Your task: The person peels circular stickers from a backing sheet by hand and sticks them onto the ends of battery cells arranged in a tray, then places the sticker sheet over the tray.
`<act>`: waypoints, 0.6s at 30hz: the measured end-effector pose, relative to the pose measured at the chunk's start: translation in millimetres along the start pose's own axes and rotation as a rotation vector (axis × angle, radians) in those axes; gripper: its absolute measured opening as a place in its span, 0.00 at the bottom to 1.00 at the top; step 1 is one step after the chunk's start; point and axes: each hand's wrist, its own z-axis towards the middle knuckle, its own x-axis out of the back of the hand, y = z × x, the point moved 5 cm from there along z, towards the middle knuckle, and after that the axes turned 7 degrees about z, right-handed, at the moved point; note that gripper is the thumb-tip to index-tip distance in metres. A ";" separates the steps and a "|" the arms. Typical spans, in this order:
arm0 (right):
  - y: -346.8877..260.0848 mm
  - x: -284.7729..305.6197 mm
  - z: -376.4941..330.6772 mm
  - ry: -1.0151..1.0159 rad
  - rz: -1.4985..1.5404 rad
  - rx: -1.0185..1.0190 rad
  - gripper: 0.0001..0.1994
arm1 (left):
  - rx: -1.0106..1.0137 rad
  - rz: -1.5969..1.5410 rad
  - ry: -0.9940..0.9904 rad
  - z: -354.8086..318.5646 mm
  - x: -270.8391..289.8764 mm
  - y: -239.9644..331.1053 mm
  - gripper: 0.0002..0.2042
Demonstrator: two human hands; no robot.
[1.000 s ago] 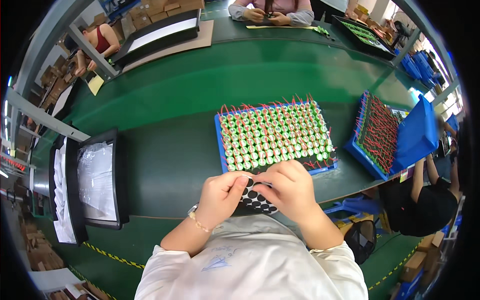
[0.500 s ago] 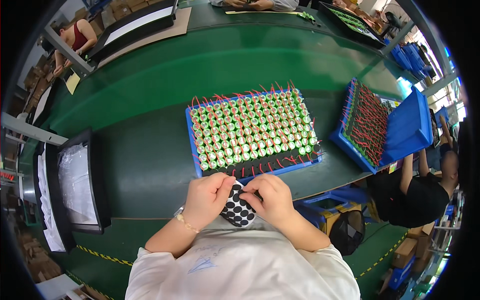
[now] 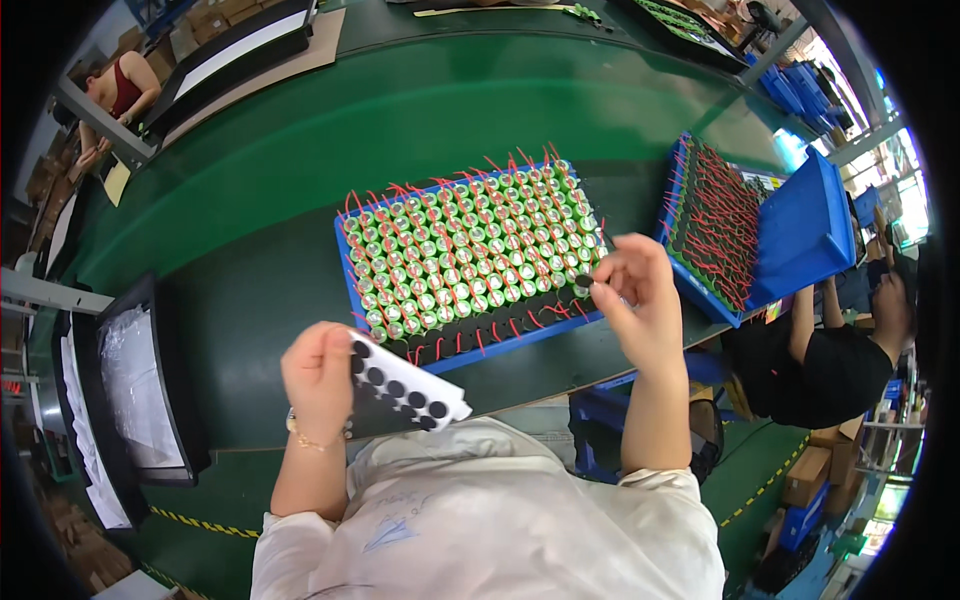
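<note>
My left hand point(image 3: 320, 372) pinches one end of a white sheet of round black stickers point(image 3: 415, 382), held tilted over the near edge of the table. Between the thumb and fingertips of my right hand point(image 3: 648, 305) is a single round black sticker point(image 3: 585, 281), just above the right end of the cells. Rows of green cylindrical battery cells point(image 3: 450, 248) with red wires stand upright in a blue tray point(image 3: 341, 240). Along the near side, the cells' tops are covered in black point(image 3: 470, 330). My right fingers partly hide the tray's right side.
To the right, another blue tray point(image 3: 668, 235) holds black-topped cells with red wires, a blue bin point(image 3: 805, 225) tilted against it. A black tray with clear plastic point(image 3: 140, 385) stands at left. One person point(image 3: 130, 85) works far left; another in black point(image 3: 810, 365) is at right.
My hands have moved apart. The right has carried a black sticker off the sheet, forward and right to the cells; the left has drawn the sheet leftward. The view has shifted slightly.
</note>
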 end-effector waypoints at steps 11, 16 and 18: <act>1.9 6.6 13.4 -0.136 -0.474 -0.185 0.23 | 0.216 -0.483 0.153 12.9 19.7 -58.5 0.16; 3.1 6.5 15.5 -0.154 -0.544 -0.126 0.22 | 0.256 -0.423 0.192 16.2 16.0 -54.8 0.16; 4.6 5.3 16.0 -0.152 -0.546 -0.118 0.22 | 0.246 -0.432 0.195 15.8 16.6 -56.5 0.16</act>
